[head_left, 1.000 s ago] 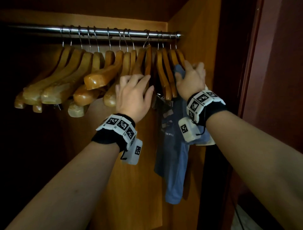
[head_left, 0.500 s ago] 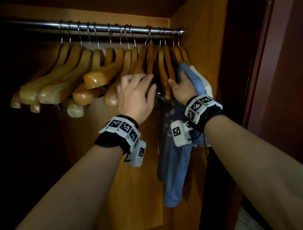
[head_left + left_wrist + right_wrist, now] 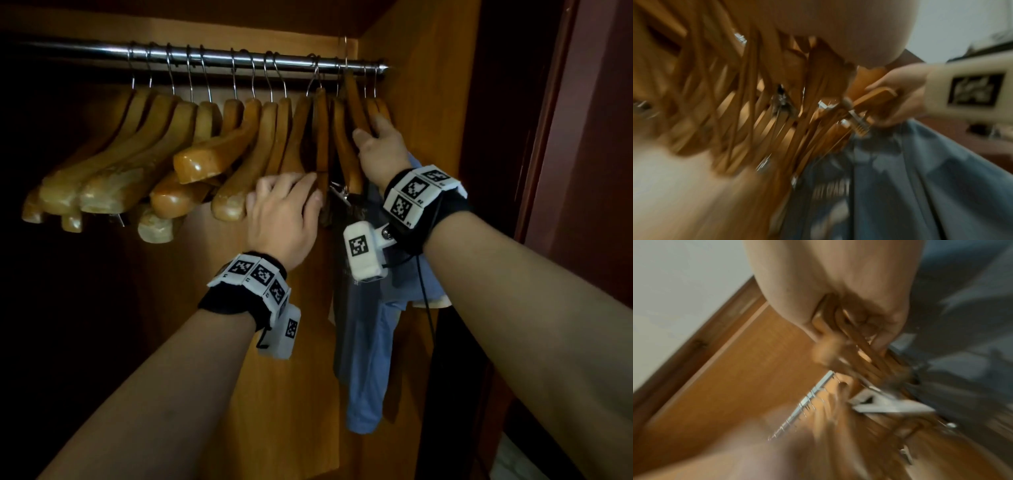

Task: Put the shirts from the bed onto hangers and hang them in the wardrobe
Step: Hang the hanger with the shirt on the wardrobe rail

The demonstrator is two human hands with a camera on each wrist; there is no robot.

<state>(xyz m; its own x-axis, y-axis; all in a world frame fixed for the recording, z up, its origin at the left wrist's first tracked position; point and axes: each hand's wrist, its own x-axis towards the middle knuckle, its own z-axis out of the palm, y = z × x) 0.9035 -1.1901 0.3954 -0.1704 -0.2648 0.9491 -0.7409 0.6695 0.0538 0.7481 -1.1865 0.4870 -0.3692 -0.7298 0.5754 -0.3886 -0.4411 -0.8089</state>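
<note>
Wardrobe rail (image 3: pixel 205 58), right hand (image 3: pixel 380 154) gripping hanger (image 3: pixel 356 102)

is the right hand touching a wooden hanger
Touching. In the head view the right hand grips a wooden hanger near the rail's right end; the right wrist view shows fingers curled round hanger wood.

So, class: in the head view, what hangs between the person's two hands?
Between the left hand and right hand, the head view shows wooden hangers with a metal clip.

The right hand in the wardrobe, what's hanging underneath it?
Under the right hand, which grips a wooden hanger, hangs a blue shirt, with a pale garment behind it. The wrist and its camera cover the shirt's shoulders, so its seat on a hanger cannot be seen.
</note>
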